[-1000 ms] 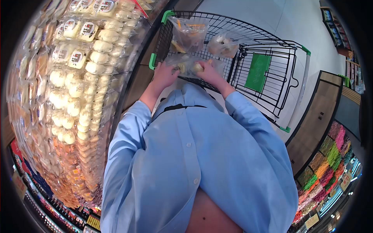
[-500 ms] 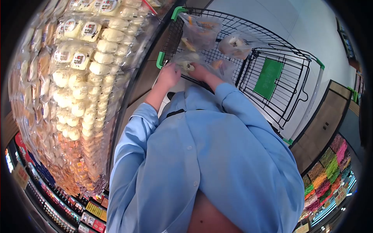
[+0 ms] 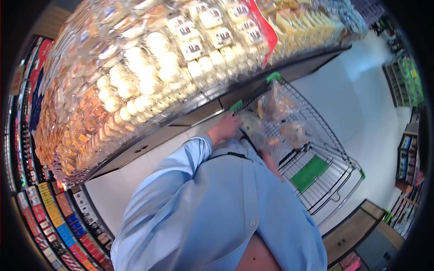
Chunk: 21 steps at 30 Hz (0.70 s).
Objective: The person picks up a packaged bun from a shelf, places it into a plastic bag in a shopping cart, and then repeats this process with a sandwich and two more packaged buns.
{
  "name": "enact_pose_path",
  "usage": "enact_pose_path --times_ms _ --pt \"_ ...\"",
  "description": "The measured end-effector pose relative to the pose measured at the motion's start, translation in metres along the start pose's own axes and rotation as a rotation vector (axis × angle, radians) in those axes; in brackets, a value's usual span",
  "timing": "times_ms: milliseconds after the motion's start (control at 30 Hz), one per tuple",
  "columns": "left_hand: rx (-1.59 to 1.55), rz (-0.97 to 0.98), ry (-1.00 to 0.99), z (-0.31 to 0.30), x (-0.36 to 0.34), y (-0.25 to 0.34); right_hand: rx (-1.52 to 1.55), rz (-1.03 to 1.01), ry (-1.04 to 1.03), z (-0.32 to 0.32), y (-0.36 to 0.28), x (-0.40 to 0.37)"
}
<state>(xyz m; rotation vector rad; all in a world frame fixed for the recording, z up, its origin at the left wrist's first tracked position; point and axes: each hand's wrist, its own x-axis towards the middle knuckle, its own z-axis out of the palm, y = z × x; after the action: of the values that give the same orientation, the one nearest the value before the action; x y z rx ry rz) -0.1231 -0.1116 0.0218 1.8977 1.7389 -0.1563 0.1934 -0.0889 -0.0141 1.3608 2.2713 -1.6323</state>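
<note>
A black wire shopping cart (image 3: 316, 118) with green corner pieces stands in front of me. Fingers curled, my left hand (image 3: 226, 125) is closed over the cart's near rim, just below a green corner. My right hand (image 3: 267, 159) is lower along the same side, close to the bags; its fingers are mostly hidden. Inside the cart, near my left hand, lies a clear plastic bag with pale buns (image 3: 252, 123). Farther in are a bag of bread-like items (image 3: 276, 107) and another clear bag (image 3: 294, 133) with a round item.
A long display (image 3: 153, 67) piled with packaged buns and breads runs along the left and far side, a red strip (image 3: 266, 31) crossing it. Pale floor (image 3: 357, 117) lies beyond the cart. Stocked shelves (image 3: 56, 221) stand at lower left, and wooden cabinets (image 3: 348, 230) at lower right.
My view has turned left, so the display fills more of the top and the cart sits farther right. Both hands have moved apart from the bag of pale buns.
</note>
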Motion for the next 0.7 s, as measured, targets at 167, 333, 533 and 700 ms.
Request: enact_pose_path --times_ms 167,333,533,700 --pt "-0.076 -0.041 -0.021 0.020 0.005 -0.009 0.230 0.148 -0.067 -0.004 -0.013 -0.003" --pt "-0.122 -0.076 -0.079 0.016 0.011 -0.005 0.250 0.156 -0.112 -0.014 -0.024 -0.006" --pt "-0.147 -0.070 -0.054 0.017 0.013 -0.006 0.245 0.151 -0.143 -0.020 -0.024 -0.003" --pt "-0.145 -0.052 -0.037 0.022 0.015 -0.004 0.254 0.140 -0.174 -0.027 -0.022 0.000"
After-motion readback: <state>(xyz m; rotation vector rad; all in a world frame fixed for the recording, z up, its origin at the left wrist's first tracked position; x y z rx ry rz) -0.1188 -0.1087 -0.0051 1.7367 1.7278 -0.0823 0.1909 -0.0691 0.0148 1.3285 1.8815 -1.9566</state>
